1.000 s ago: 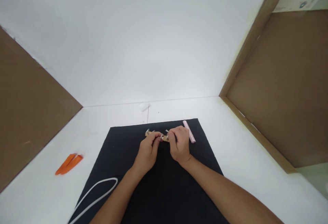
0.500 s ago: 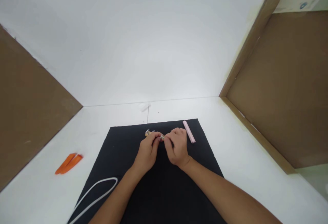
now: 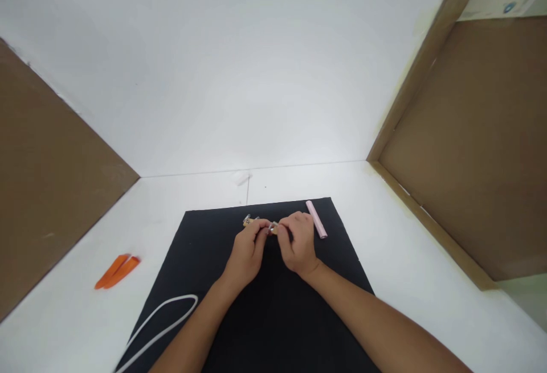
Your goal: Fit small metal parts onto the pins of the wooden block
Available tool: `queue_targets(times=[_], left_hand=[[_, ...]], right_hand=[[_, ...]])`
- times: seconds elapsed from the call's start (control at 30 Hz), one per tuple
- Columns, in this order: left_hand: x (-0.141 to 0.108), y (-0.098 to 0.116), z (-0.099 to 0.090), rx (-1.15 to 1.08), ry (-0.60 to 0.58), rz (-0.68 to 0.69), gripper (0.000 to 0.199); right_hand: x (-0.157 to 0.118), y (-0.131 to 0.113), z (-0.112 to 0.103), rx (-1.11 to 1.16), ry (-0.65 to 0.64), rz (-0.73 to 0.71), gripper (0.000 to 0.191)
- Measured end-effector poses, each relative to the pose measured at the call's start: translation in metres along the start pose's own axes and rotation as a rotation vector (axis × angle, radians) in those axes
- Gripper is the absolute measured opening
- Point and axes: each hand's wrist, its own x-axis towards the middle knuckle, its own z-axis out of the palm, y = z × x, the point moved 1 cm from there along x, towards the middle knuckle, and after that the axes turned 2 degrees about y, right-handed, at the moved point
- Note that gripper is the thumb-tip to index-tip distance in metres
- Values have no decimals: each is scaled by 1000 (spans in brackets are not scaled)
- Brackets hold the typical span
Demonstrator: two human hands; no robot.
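Observation:
Near the far side of the black mat [image 3: 265,322], my left hand [image 3: 248,250] and my right hand [image 3: 297,242] meet, fingers pinched. Between their fingertips is a small pale yellow piece with shiny metal-looking parts [image 3: 274,228]; it is too small to name. Beyond the left fingers, a yellowish part with metal fittings [image 3: 249,220] sticks out. My hand covers the rest, so I cannot tell whether the two are one thing. A pink roll [image 3: 316,219] lies just right of my right hand.
On the white table left of the mat lies an orange strip-like thing [image 3: 117,271]. A white cord [image 3: 171,300] loops over the mat's near left corner. White wall [image 3: 256,77] rises behind, with brown panels [image 3: 470,151] at either side.
My right fingertips have drawn slightly right, away from the left ones, so more of the small piece shows between them. My left hand has barely moved.

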Motion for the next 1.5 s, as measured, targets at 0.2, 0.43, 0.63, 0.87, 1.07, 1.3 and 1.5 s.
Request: queue_targets(times=[0.2,0.43,0.63,0.87,1.07,1.3,1.5], left_hand=[[0,0,0,11,-4,-2,19],[0,1,0,10,-9,0,19],[0,0,0,3,-10,-6,19],[-1,1,0,-3,-9,-6,19],[-1,1,0,-4,-13,0,20],[-1,0,0,2,-14,2,19],[-1,0,0,3,-13,6,20]], right_hand=[[0,1,-1,18,-12,2,19],[0,0,-1,36,-9,-19,18],[0,0,-1,26,-5,-46,17],[0,0,-1,17,2,-22,18],[0,0,0,15,-7,-43,17],[-1,1,1,3,12,-16,17],[0,1,0,-15,9,-9,17]])
